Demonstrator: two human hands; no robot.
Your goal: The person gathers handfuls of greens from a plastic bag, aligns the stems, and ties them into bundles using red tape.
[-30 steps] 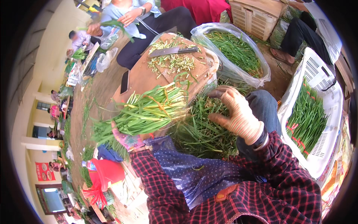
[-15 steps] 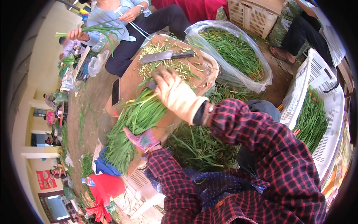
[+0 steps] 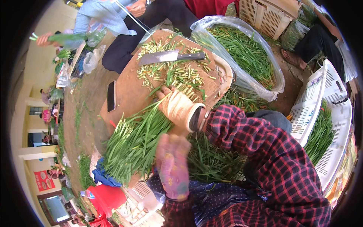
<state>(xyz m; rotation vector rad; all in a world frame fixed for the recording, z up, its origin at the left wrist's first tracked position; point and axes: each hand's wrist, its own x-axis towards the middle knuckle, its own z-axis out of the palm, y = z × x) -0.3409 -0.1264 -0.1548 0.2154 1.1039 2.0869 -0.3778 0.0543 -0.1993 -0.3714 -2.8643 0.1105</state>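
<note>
Greens [image 3: 138, 147], axis lower L→upper R; R hand [image 3: 177, 108] at top, L hand [image 3: 174, 170] beside; can't tell grips.

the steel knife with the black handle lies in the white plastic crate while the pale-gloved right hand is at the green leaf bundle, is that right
The place is wrong: in the head view, the steel knife lies on the brown board, among chopped pale-green stems.
</note>
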